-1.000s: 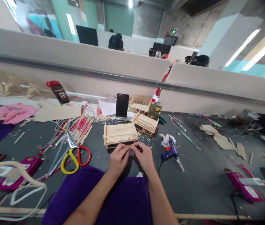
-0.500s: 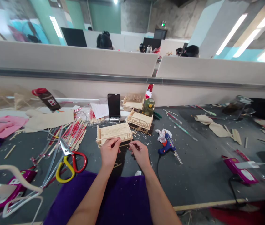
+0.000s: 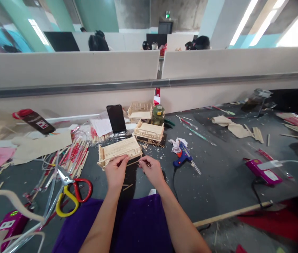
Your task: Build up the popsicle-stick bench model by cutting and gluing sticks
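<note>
A small wooden-stick model (image 3: 119,149), a planked platform with low railings, rests on the dark table just beyond my hands. My left hand (image 3: 115,172) is closed in a pinch at its near edge. My right hand (image 3: 152,171) pinches close to the model's near right corner. A thin wooden stick (image 3: 133,162) spans the gap between my fingertips; its ends are hidden by the fingers. Two similar stick models, a nearer one (image 3: 149,131) and a farther one (image 3: 140,110), stand behind. Short stick pieces (image 3: 127,187) lie below my hands.
Scissors (image 3: 72,191) and bundled sticks (image 3: 76,154) lie to the left. A blue glue gun (image 3: 184,157) sits at right, its cord trailing toward me. A phone (image 3: 116,118) leans upright behind the model, near a green jar (image 3: 158,115). A white partition (image 3: 85,68) closes off the back.
The view has swung slightly right, so everything on the table appears farther left. Both hands keep their pinches beside the model's near edge, with little visible movement.
</note>
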`<state>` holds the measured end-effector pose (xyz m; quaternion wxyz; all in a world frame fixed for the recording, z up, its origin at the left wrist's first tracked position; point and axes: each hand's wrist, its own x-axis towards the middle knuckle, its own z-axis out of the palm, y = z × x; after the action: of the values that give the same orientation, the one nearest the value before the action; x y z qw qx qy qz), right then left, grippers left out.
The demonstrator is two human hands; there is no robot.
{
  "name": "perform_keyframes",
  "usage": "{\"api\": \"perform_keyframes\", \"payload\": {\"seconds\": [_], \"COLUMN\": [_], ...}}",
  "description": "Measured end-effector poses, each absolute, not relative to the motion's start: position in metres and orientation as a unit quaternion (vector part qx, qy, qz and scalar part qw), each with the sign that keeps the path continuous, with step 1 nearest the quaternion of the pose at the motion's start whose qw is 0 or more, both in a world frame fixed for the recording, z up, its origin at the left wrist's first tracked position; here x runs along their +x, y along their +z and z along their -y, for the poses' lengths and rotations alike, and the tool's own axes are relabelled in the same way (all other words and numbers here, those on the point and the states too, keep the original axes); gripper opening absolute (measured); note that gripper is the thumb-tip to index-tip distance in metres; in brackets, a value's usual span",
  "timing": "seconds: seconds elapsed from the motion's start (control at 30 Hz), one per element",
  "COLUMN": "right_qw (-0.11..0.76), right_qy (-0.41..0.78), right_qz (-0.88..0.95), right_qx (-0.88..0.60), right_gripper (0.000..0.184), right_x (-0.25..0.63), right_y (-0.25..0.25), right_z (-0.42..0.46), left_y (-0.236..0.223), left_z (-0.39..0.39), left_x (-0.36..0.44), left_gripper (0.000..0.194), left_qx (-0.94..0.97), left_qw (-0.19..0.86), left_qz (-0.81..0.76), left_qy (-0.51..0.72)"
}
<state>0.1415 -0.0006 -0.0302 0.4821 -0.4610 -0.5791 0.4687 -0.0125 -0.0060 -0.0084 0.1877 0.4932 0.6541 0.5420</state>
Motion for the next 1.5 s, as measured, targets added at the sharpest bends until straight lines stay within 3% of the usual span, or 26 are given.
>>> {"api": "perform_keyframes", "payload": {"seconds": [1.23, 1.5], "right_qw": [0.452, 0.396], "right_qy": [0.446, 0.391], "right_qz": [0.592, 0.602], "right_qx": [-0.497, -0.572], "right_gripper": [0.017, 0.043], "right_x": [0.1382, 0.1326], "right_y": [-0.0365, -0.0354], "right_z": [-0.0017, -0.0038], "left_y": [-0.0177, -0.0173], "left_z": [0.0065, 0.0057], "left_x": [-0.0081, -0.0129], "left_gripper": [0.025, 0.023], "left_qx": [0.521, 0.535], "left_qw": [0.163, 0.149], "left_qz": [-0.654, -0.645], "left_qy": [0.524, 0.525]}}
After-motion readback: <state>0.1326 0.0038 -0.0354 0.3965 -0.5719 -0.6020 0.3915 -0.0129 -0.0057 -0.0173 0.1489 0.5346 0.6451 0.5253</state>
